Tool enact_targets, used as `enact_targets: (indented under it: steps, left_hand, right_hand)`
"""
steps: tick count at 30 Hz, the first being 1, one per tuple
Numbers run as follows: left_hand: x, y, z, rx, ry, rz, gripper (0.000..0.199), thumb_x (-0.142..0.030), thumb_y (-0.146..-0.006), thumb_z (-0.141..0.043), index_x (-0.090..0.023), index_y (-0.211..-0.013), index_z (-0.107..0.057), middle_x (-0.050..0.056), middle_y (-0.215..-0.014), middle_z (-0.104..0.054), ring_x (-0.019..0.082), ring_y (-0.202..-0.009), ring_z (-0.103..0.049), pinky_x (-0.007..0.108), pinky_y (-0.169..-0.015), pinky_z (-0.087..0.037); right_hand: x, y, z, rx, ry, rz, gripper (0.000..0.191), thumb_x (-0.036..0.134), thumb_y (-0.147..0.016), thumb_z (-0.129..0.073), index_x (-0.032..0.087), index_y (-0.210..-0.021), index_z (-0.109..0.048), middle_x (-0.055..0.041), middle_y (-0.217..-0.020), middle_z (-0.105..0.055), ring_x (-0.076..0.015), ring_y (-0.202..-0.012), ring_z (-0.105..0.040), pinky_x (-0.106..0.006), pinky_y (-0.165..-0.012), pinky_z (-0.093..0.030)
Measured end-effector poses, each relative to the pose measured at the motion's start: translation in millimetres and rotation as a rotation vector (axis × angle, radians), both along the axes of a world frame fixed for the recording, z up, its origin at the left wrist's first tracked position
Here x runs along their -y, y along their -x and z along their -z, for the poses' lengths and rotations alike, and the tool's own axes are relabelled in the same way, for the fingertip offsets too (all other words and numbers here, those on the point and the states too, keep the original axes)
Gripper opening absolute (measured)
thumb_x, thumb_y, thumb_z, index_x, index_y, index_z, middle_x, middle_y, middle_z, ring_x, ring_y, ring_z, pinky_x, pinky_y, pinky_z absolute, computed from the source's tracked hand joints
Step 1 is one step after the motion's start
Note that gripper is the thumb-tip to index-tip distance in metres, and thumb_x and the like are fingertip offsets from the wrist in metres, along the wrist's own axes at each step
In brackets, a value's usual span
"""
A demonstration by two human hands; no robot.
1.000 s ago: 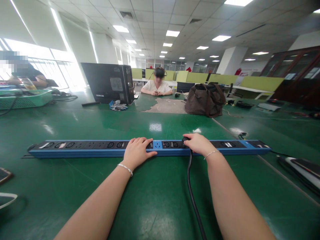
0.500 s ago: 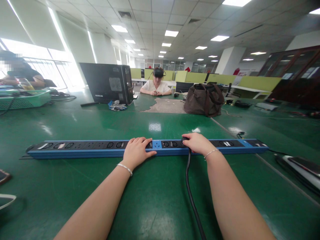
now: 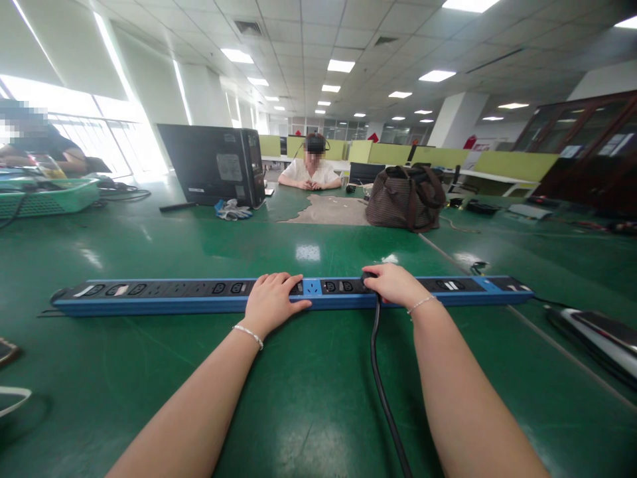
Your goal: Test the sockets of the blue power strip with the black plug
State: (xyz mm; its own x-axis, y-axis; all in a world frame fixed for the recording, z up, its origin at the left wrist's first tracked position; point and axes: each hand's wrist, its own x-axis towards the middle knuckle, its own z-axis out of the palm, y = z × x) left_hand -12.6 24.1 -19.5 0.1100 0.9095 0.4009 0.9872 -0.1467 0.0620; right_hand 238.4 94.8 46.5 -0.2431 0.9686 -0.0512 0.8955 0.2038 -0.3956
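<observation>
A long blue and black power strip (image 3: 179, 305) lies crosswise on the green table, with rows of sockets facing up. My left hand (image 3: 273, 300) rests over the strip left of its middle, thumb and fingers wrapped around its body. Right of the middle, my right hand (image 3: 394, 285) grips a black plug (image 3: 368, 276) at the strip's top face. From that plug a thick black cable (image 3: 379, 378) runs down toward the near edge of the view. Whether the plug's pins sit in a socket is hidden.
Behind the strip stand a black computer case (image 3: 209, 166), grey-blue gloves (image 3: 233, 210) and a brown bag (image 3: 398, 198). A green basket (image 3: 60, 199) is at the far left. A person (image 3: 311, 169) sits across the table; another is at the left. A dark-topped device (image 3: 597, 332) lies right.
</observation>
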Motion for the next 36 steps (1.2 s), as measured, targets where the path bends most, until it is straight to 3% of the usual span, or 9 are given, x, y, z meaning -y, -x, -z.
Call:
enact_targets:
  steps: [10,12,14,16,18,29,36]
  left_hand:
    - [1,-1,-3.1,0.007,0.030,-0.011,0.059,-0.064,-0.073,-0.047,-0.030,-0.121,-0.050,0.005,-0.115,-0.058,0.024,-0.106,-0.050,0.039,-0.095,-0.030]
    - [0,-1,-2.8,0.003,0.025,-0.003,0.060,-0.064,-0.073,-0.046,-0.030,-0.121,-0.050,0.005,-0.115,-0.058,0.024,-0.106,-0.050,0.039,-0.095,-0.031]
    - [0,0,-2.3,0.003,0.022,0.001,0.060,-0.065,-0.073,-0.046,-0.029,-0.121,-0.050,0.005,-0.114,-0.058,0.024,-0.106,-0.051,0.039,-0.095,-0.031]
    - [0,0,-1.7,0.007,0.020,-0.002,0.060,-0.065,-0.073,-0.046,-0.029,-0.121,-0.050,0.005,-0.114,-0.058,0.024,-0.106,-0.051,0.039,-0.095,-0.031]
    - [0,0,-1.2,0.012,0.020,-0.004,0.060,-0.064,-0.072,-0.047,-0.029,-0.120,-0.051,0.005,-0.114,-0.058,0.024,-0.106,-0.050,0.039,-0.095,-0.030]
    - [-1,1,0.0,0.015,0.019,-0.003,0.058,-0.063,-0.072,-0.048,-0.029,-0.120,-0.050,0.004,-0.114,-0.058,0.024,-0.106,-0.051,0.040,-0.096,-0.031]
    - [-5,-28,5.2,0.002,-0.025,-0.010,0.066,-0.062,-0.074,-0.047,-0.013,-0.119,-0.048,0.015,-0.119,-0.055,0.028,-0.116,-0.043,0.043,-0.102,-0.026]
  right_hand:
    - [1,4,2.7,-0.015,0.052,0.036,0.049,0.027,-0.071,-0.049,0.021,-0.120,-0.059,0.0014,-0.054,-0.062,-0.0107,-0.040,-0.053,-0.021,-0.049,-0.043]
    - [0,3,5.2,0.025,0.005,0.043,0.048,0.028,-0.073,-0.047,0.022,-0.118,-0.060,-0.0011,-0.065,-0.067,-0.0129,-0.050,-0.059,-0.023,-0.058,-0.046]
    - [0,2,7.5,0.083,-0.080,0.036,0.044,0.031,-0.074,-0.047,0.022,-0.114,-0.063,-0.0045,-0.086,-0.070,-0.0168,-0.072,-0.064,-0.026,-0.071,-0.047]
    - [2,2,9.1,0.141,-0.154,0.022,0.042,0.035,-0.075,-0.046,0.023,-0.110,-0.065,-0.0058,-0.104,-0.066,-0.0201,-0.092,-0.061,-0.028,-0.082,-0.044]
    - [5,4,10.0,0.183,-0.179,0.017,0.041,0.036,-0.077,-0.045,0.023,-0.110,-0.065,-0.0063,-0.109,-0.064,-0.0216,-0.099,-0.058,-0.030,-0.086,-0.042]
    - [20,20,20.9,0.267,-0.195,0.128,0.041,0.038,-0.084,-0.034,0.030,-0.114,-0.061,-0.0083,-0.100,-0.067,-0.0240,-0.090,-0.062,-0.036,-0.077,-0.044]
    - [25,22,26.6,0.281,-0.227,0.144,0.042,0.037,-0.086,-0.030,0.030,-0.116,-0.059,-0.0099,-0.096,-0.067,-0.0242,-0.085,-0.063,-0.035,-0.073,-0.044]
